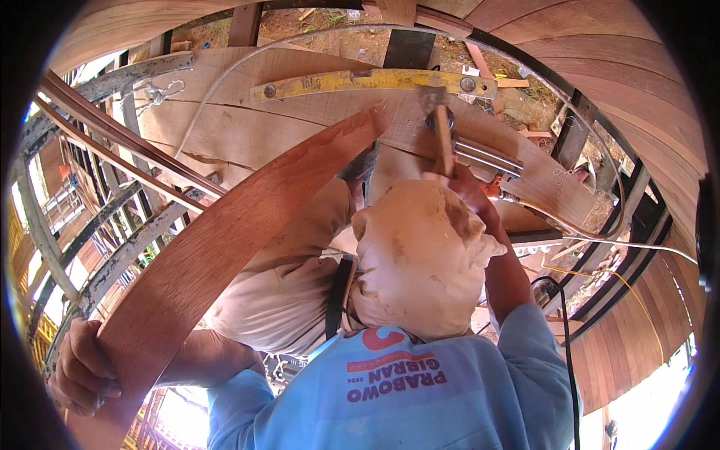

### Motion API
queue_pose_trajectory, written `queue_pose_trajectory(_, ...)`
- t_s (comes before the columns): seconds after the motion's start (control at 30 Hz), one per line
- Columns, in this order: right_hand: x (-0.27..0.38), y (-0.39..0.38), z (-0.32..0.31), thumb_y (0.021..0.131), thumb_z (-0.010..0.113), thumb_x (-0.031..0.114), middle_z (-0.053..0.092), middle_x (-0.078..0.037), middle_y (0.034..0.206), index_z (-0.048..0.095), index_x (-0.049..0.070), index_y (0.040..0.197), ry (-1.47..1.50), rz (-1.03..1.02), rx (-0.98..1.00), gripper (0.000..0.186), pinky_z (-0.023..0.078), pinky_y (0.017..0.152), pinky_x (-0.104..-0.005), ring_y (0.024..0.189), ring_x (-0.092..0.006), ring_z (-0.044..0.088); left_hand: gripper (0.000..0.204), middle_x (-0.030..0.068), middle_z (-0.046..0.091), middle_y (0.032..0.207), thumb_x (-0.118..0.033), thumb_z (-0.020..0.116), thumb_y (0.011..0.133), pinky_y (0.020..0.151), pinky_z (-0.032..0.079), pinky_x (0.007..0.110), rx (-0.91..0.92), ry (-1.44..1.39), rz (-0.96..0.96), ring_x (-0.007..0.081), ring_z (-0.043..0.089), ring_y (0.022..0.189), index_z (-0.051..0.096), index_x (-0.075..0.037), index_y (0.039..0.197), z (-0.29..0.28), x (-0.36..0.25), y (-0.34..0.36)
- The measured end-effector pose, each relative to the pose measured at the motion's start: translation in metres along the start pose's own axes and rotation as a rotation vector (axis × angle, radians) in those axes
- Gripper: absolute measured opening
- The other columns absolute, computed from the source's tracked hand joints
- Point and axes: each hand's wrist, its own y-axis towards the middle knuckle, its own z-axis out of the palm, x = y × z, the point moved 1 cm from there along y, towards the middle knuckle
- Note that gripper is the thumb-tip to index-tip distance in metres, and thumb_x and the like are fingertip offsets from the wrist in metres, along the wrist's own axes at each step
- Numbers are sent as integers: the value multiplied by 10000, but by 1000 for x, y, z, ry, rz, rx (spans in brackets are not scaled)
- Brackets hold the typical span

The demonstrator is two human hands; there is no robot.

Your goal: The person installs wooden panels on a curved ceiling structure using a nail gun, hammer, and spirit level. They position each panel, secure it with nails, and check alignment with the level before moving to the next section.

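Note:
A long reddish-brown wooden plank (pixel 232 217) slants up across my lap, its far end resting near the middle of the board platform. My left hand (pixel 81 367) is closed around the plank's near end at the lower left. In my right hand (pixel 466 187) is a hammer (pixel 444 142), gripped by its wooden handle. The hammer's head is smeared by motion, a little above the boards beyond the plank's far end. I cannot tell whether it touches anything. Part of my right hand is hidden behind my knee.
A yellow spirit level (pixel 330 84) lies across the boards (pixel 232 131). Beside the hammer are shiny metal bars (pixel 487 157) and an orange fitting (pixel 493 187) with a hose. Metal scaffolding (pixel 120 259) stands at left; a black cable (pixel 568 352) hangs at right. Scrap wood litters the ground beyond.

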Motion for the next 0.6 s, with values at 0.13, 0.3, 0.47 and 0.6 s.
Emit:
queue_pose_trajectory(0.13, 11, 22, 30, 859, 733, 221, 635, -54, 890, 571, -47, 1328, 15, -161, -109, 564, 501, 644, -307, 704, -147, 581, 168, -39, 607, 585, -24, 637, 843, 440, 332, 185, -7, -9, 33, 40, 517, 447, 656, -128, 713, 5, -3, -7)
queue_pose_trajectory(0.3, 19, 37, 34, 892, 687, 169, 638, -83, 858, 464, -12, 1472, 137, -3, 79, 648, 507, 620, -323, 654, -153, 588, 173, -33, 608, 589, -17, 633, 845, 437, 329, 186, -12, -19, 40, 44, 518, 451, 660, -124, 711, 5, -4, -8)
queue_pose_trajectory(0.47, 29, 51, 43, 915, 644, 136, 681, -160, 998, 281, 37, 1607, -235, -266, -165, 787, 538, 703, -349, 771, -198, 657, 179, -27, 608, 593, -10, 628, 846, 434, 326, 187, -24, -15, 55, 47, 519, 455, 663, -121, 710, 2, -12, -11)
queue_pose_trajectory(0.6, -24, 75, 35, 935, 628, 141, 677, -223, 1225, 263, 87, 1626, -664, -602, -194, 784, 553, 853, -369, 1023, -280, 702, 184, -22, 609, 597, -5, 624, 847, 431, 324, 188, -27, -21, 45, 50, 520, 458, 666, -118, 708, -1, -13, -6)
